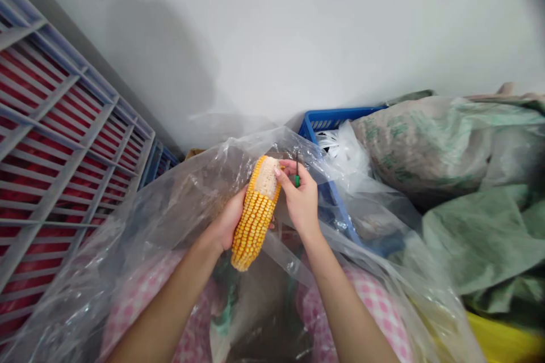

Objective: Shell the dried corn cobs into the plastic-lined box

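A big ear of yellow corn (pixel 254 229) is tilted in front of me, its top leaning right. A patch near its upper end is bare, showing pale cob. My left hand (pixel 232 218) is closed around the ear from the left side, with most fingers hidden behind it. My right hand (pixel 301 195) is closed on a small screwdriver (pixel 297 180) with a green handle and a thin dark shaft pointing up. The right thumb and a fingertip press at the ear's right edge, beside the bare patch.
Clear plastic sheeting (pixel 187 193) spreads over my lap and beneath the ear. A tall slatted crate (pixel 80 142) with red contents stands at left. On the right are a blue basket (pixel 310 125), a white plastic bag (pixel 349 150) and stuffed sacks (pixel 430 142). A white wall (pixel 289 34) rises ahead.
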Available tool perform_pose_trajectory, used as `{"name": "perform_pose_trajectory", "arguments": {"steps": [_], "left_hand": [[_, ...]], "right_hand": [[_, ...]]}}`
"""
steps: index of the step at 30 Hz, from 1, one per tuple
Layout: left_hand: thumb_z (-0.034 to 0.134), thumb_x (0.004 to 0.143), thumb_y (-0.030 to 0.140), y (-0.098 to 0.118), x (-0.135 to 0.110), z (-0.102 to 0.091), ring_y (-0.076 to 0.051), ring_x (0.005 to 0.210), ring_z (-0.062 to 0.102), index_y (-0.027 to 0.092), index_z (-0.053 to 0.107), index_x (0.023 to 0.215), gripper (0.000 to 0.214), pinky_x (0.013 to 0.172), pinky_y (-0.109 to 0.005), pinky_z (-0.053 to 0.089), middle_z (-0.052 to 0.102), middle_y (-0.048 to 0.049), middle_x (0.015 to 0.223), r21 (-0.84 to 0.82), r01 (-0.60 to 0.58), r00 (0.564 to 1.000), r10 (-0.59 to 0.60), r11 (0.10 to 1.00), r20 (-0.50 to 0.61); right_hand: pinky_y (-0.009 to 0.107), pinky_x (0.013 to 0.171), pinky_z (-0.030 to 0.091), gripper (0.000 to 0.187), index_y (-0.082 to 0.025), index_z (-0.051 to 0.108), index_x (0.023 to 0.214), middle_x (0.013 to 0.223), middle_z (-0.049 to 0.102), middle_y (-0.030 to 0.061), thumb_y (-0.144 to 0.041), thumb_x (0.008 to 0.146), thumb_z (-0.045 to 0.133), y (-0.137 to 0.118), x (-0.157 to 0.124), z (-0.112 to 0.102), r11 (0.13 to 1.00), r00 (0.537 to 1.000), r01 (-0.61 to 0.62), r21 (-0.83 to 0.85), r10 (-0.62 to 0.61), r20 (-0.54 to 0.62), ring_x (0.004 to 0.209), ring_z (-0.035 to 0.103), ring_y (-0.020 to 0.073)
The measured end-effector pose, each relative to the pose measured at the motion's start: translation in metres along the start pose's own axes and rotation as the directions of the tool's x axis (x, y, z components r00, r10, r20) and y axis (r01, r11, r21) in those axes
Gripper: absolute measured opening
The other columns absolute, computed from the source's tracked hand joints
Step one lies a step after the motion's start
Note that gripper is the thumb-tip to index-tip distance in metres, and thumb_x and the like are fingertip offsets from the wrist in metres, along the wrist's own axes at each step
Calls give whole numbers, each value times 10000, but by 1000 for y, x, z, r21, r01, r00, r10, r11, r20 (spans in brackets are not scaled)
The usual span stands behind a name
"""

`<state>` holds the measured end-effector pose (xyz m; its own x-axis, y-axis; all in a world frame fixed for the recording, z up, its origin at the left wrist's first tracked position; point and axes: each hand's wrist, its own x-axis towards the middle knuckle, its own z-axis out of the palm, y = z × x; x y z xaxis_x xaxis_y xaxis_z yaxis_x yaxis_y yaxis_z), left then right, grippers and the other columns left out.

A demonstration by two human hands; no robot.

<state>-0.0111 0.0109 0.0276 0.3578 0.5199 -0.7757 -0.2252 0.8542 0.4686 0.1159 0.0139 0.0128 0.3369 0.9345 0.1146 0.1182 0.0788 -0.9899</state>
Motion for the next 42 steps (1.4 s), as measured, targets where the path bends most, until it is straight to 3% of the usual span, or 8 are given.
{"name": "perform_pose_trajectory", "arguments": {"steps": [5, 13, 18, 23, 29, 36, 42], "left_hand": [[316, 845, 475, 0, -2, 3, -200, 449, 608, 95, 623, 856, 489, 406, -283, 494, 640, -99, 542, -1, 27, 997, -27, 1000, 66], [284, 849, 458, -2, 2, 0, -202, 436, 597, 91, 616, 785, 499, 423, -289, 489, 628, -117, 520, 41, 71, 991, -76, 997, 113], [264, 855, 448, 0, 3, -2, -202, 462, 604, 96, 600, 693, 514, 456, -294, 499, 625, -124, 528, 50, 88, 989, -93, 995, 118], [255, 855, 444, 2, -4, 3, -214, 459, 602, 84, 611, 747, 519, 413, -297, 480, 628, -127, 538, 77, 98, 988, -106, 992, 114], [283, 849, 473, -2, 0, 8, -199, 438, 583, 97, 625, 849, 508, 401, -288, 465, 619, -90, 516, 56, 5, 999, -8, 998, 46], [361, 853, 441, -12, 14, 3, -152, 508, 591, 161, 604, 1026, 409, 500, -254, 477, 659, -26, 650, 68, -206, 978, 207, 976, -9], [344, 855, 467, -14, 16, 0, -161, 530, 592, 168, 598, 1039, 433, 523, -272, 469, 663, -27, 690, 118, -223, 973, 228, 968, -33]], "right_hand": [[258, 707, 414, 190, -189, 602, 834, 809, 615, 16, -352, 789, 516, 3, -4, -3, 988, 992, 91, -126, -100, -72, 742, 543, 134], [230, 614, 367, 205, -168, 586, 719, 698, 591, -7, -362, 764, 536, -1, -2, -2, 976, 988, 21, -216, -54, -145, 620, 485, 107], [224, 555, 335, 314, -164, 609, 734, 629, 549, -15, -456, 764, 498, -4, 6, -14, 997, 998, -40, -71, 36, -59, 550, 441, 92], [220, 534, 319, 382, -170, 583, 760, 597, 486, -24, -531, 767, 458, -9, 9, -24, 997, 990, -74, 3, 74, -122, 532, 402, 85], [218, 558, 337, 320, -167, 538, 695, 625, 504, -24, -485, 735, 538, -14, -2, -20, 987, 995, -76, -141, 66, -75, 566, 427, 90], [231, 539, 290, 286, -190, 505, 677, 595, 500, -27, -442, 803, 453, -7, -8, -13, 916, 999, -39, -400, 25, -40, 539, 420, 106], [244, 552, 277, 264, -196, 485, 742, 650, 514, -7, -383, 865, 345, -3, -9, -9, 871, 999, 36, -490, -32, 17, 561, 424, 119]]}}
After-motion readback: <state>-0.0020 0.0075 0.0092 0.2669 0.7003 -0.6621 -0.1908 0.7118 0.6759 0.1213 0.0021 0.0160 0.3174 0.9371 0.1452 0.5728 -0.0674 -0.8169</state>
